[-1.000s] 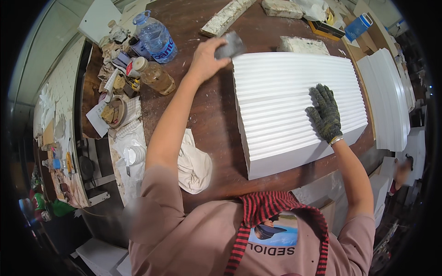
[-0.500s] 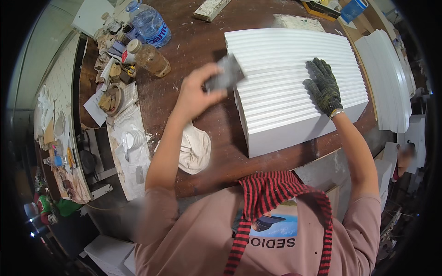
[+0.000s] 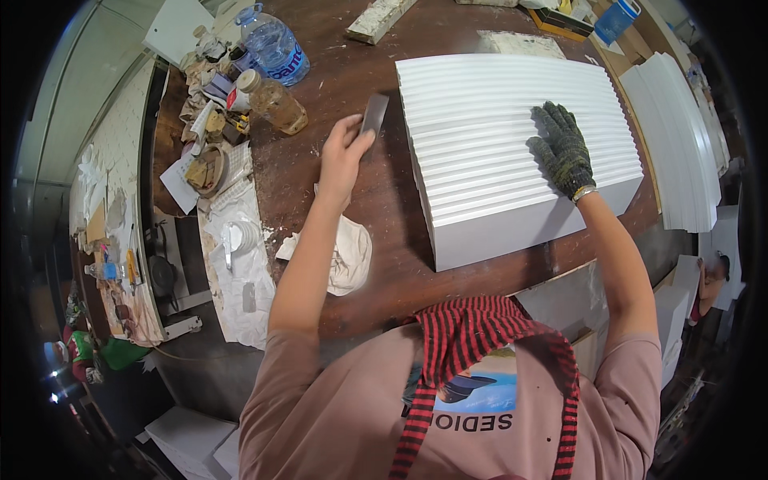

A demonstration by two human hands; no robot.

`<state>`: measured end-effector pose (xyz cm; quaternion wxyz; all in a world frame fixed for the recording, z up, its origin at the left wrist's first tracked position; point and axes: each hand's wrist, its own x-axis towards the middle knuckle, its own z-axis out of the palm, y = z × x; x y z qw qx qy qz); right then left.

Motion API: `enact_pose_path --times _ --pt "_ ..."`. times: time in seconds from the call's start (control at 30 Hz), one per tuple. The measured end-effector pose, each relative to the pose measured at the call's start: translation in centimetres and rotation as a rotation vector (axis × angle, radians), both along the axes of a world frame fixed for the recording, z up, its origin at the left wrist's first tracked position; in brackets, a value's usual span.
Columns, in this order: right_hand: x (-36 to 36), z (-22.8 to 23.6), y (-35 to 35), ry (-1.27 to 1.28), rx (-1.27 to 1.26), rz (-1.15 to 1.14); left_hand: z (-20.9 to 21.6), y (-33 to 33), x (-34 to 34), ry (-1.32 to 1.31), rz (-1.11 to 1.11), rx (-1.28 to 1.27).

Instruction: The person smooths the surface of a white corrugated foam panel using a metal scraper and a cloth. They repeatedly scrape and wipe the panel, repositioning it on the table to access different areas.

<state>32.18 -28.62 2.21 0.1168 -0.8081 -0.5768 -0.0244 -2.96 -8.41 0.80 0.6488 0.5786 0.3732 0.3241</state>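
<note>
Currently, in the head view, your left hand (image 3: 342,156) grips a grey block (image 3: 374,114) near mid-frame, apart from the white ribbed stack (image 3: 480,144) right of centre on the desk (image 3: 392,216). Your gloved right hand (image 3: 562,152) lies flat on the stack, grasping nothing. Risks noted: uneven palm pressure could shift the stack; a tilted block edge could mark its ribs; a wide leftward swing could topple the jar (image 3: 276,104), upper left.

White stack (image 3: 488,144), grey block (image 3: 375,114), red-and-black striped strap (image 3: 468,328)
</note>
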Motion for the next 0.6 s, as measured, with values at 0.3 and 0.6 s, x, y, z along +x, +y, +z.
enact_pose_path --times 0.3,0.6 --pt "0.4 -1.9 -0.7 -0.09 0.126 0.102 -6.1 0.7 7.2 -0.176 0.067 -0.005" --pt "0.5 -2.0 -0.8 0.048 0.007 0.003 -7.8 3.5 5.5 -0.176 -0.053 -0.282"
